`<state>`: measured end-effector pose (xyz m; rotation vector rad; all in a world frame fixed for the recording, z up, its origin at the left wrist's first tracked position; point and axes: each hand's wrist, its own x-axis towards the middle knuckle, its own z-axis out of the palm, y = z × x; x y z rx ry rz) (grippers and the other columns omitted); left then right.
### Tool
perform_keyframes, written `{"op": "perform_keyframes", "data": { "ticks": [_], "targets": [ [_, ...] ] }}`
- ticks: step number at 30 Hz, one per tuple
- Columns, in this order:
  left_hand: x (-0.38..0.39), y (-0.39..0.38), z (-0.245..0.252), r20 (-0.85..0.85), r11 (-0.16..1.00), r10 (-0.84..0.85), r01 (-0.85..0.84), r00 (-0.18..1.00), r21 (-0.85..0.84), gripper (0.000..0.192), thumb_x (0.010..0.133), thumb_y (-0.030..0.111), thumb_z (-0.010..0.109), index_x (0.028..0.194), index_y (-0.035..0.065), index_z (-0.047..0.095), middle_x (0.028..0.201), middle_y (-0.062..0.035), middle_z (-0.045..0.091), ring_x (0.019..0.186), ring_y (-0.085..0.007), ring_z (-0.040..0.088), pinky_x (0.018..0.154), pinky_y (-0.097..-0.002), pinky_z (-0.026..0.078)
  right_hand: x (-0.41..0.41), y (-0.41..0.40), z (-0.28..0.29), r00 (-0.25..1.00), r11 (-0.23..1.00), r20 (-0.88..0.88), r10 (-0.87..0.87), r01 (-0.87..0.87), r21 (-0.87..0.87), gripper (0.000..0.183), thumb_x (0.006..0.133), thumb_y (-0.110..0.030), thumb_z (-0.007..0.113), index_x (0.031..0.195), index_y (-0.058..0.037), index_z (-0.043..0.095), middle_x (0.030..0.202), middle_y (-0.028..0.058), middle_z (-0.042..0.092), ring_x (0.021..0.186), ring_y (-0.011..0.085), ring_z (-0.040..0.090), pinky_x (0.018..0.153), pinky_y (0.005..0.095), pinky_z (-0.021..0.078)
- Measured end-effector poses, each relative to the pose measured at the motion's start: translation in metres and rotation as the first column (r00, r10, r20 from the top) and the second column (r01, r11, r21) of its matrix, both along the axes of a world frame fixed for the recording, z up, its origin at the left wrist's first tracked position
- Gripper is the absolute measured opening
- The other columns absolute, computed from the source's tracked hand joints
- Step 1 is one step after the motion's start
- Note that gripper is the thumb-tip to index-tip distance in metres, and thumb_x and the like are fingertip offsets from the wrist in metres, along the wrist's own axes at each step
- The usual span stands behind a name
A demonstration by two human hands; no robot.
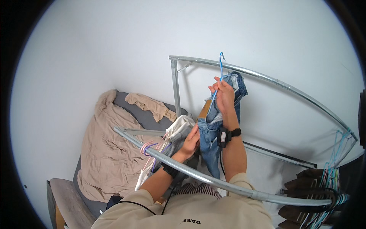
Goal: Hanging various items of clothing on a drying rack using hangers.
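Blue denim jeans (210, 143) hang from a blue wire hanger (221, 64) in front of me, with a brown patch at the waistband. My right hand (224, 93) grips the hanger near its neck, just below the far rail. The hanger's hook stands above that rail; whether it touches the rail I cannot tell. My left hand (191, 143) is at the waistband's left side, its fingers partly hidden behind the denim, so its hold is unclear.
A metal garment rack surrounds my arms, with a far rail (257, 75) and a near rail (200, 176). White and grey garments (181, 126) hang on pink and purple hangers at left. Many hangers (331, 174) cluster at right. Beyond the rack lies a bed with a beige blanket (114, 148).
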<state>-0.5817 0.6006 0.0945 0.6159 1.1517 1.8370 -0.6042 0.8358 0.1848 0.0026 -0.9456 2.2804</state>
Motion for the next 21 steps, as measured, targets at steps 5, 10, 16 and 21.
{"op": "perform_keyframes", "data": {
  "ticks": [5, 10, 16, 21],
  "targets": [
    [0.007, 0.002, 0.039, -0.055, 0.995, 0.034, -0.029, 0.998, 0.092, 0.057, 0.107, 0.020, 0.042, 0.158, 0.0105, 0.021, 0.150, -0.0041, 0.041, 0.104, -0.0073, 0.048, 0.090, -0.0218, 0.038, -0.007, 0.006, -0.001, 0.998, 0.976, -0.004, -0.070, 0.067, -0.207, 0.023, 0.102, -0.008, 0.050, 0.119, 0.0081, 0.047, 0.074, 0.0038, 0.049, 0.063, 0.0162, 0.050, 0.091, 0.0437, 0.0519],
    [-0.013, 0.001, 0.034, -0.137, 0.999, 0.004, -0.010, 0.991, -0.046, 0.056, 0.106, 0.021, 0.044, 0.157, 0.0092, 0.023, 0.149, -0.0073, 0.040, 0.112, -0.0098, 0.044, 0.097, -0.0245, 0.035, -0.015, 0.013, -0.021, 0.982, 0.929, 0.047, -0.182, 0.188, -0.319, 0.024, 0.099, -0.006, 0.052, 0.118, 0.0084, 0.048, 0.073, 0.0056, 0.052, 0.061, 0.0174, 0.051, 0.098, 0.0487, 0.0515],
    [-0.018, -0.009, -0.001, 0.080, 0.989, 0.146, -0.146, 0.986, -0.003, 0.059, 0.104, 0.027, 0.046, 0.154, 0.0022, 0.024, 0.151, -0.0079, 0.038, 0.134, -0.0162, 0.038, 0.112, -0.0297, 0.027, -0.019, -0.007, -0.038, 0.950, 0.985, 0.262, -0.169, 0.174, 0.003, 0.040, 0.101, -0.027, 0.056, 0.110, 0.0113, 0.052, 0.075, 0.0104, 0.061, 0.072, 0.0216, 0.064, 0.075, 0.0386, 0.0580],
    [-0.028, -0.013, -0.002, -0.050, 0.970, 0.226, -0.230, 0.973, -0.079, 0.063, 0.106, 0.033, 0.043, 0.153, -0.0039, 0.024, 0.157, -0.0145, 0.029, 0.146, -0.0228, 0.026, 0.119, -0.0324, 0.017, -0.001, -0.027, -0.028, 0.710, 0.694, 0.499, -0.497, -0.020, 0.719, 0.087, 0.084, -0.057, 0.070, 0.119, 0.0191, 0.047, 0.115, 0.0343, 0.058, 0.111, 0.0430, 0.058, 0.094, 0.0535, 0.0464]
  ]
}}
